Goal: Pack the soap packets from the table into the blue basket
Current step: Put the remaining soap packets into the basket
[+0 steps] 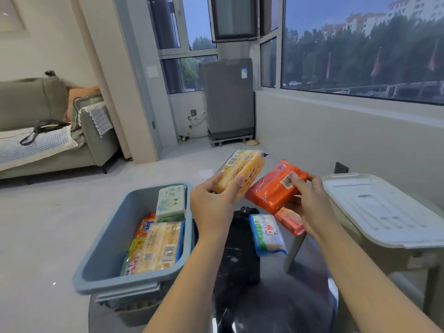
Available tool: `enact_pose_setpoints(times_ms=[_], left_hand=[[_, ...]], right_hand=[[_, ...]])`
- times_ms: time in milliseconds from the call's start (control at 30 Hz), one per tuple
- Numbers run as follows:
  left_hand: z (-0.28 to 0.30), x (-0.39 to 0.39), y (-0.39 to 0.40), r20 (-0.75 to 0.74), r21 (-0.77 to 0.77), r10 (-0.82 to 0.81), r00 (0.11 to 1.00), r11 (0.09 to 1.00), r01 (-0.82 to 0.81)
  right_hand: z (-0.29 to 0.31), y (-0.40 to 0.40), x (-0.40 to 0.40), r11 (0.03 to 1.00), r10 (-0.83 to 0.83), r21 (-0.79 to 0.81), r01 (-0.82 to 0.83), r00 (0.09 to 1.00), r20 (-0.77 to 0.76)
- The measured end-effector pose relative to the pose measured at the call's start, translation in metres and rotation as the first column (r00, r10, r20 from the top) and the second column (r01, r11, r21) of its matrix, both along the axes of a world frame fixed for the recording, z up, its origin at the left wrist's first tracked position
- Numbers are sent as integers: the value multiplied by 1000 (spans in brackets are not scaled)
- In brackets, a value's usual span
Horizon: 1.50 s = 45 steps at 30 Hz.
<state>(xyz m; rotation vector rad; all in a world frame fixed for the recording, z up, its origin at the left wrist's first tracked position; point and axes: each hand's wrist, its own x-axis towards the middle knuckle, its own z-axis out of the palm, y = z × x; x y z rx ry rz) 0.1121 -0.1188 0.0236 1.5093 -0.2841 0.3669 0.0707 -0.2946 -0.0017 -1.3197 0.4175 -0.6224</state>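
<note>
My forearms reach out over the dark table point(242, 296). My left hand point(211, 207) is closed round a yellow pack point(242, 171), thumb on top and fingers under it, held up in the air just beyond the basket's right rim. My right hand point(312, 207) pinches an orange pack point(274, 188) at its barcode end, thumb on top, also lifted clear of the table. The two packs nearly touch.

I judge the job well past halfway. The blue basket point(103, 248) at my left already holds a white-green pack point(171, 200) at the far end, a yellow pack point(158, 248) nearer me, and a red-orange one point(144, 229) partly under them. How many lie beneath, I cannot tell.

Left to pack: the two in my grip, plus a blue-white pack point(268, 234) and a pink pack point(289, 221) lying on the table below my right hand. A white bin point(384, 210) with its lid on stands at my right, its contents hidden.
</note>
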Motion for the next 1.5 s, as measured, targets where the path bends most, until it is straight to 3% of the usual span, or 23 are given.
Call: enact_pose_setpoints(times_ms=[300, 567, 833, 1133, 1200, 1333, 1500], left_hand=[[5, -1, 103, -42, 161, 149, 988, 977, -141], [-1, 11, 178, 25, 333, 342, 940, 883, -330], [-4, 28, 197, 111, 521, 474, 873, 721, -457], [-4, 57, 185, 139, 703, 445, 885, 585, -405], [-5, 66, 181, 155, 755, 428, 890, 530, -386], [-9, 80, 173, 202, 890, 409, 890, 304, -341], [-14, 95, 184, 238, 937, 312, 920, 175, -302]], right_hand=[[8, 58, 1, 982, 187, 5, -187, 982, 13], [7, 116, 20, 949, 315, -19, -315, 949, 8], [0, 144, 34, 941, 338, -30, -338, 941, -14], [-4, 153, 41, 926, 376, -7, -376, 926, -1], [-7, 153, 41, 924, 382, -6, -382, 924, 0], [-9, 151, 40, 922, 388, -2, -388, 922, 5], [-10, 149, 39, 922, 388, -17, -388, 922, 13]])
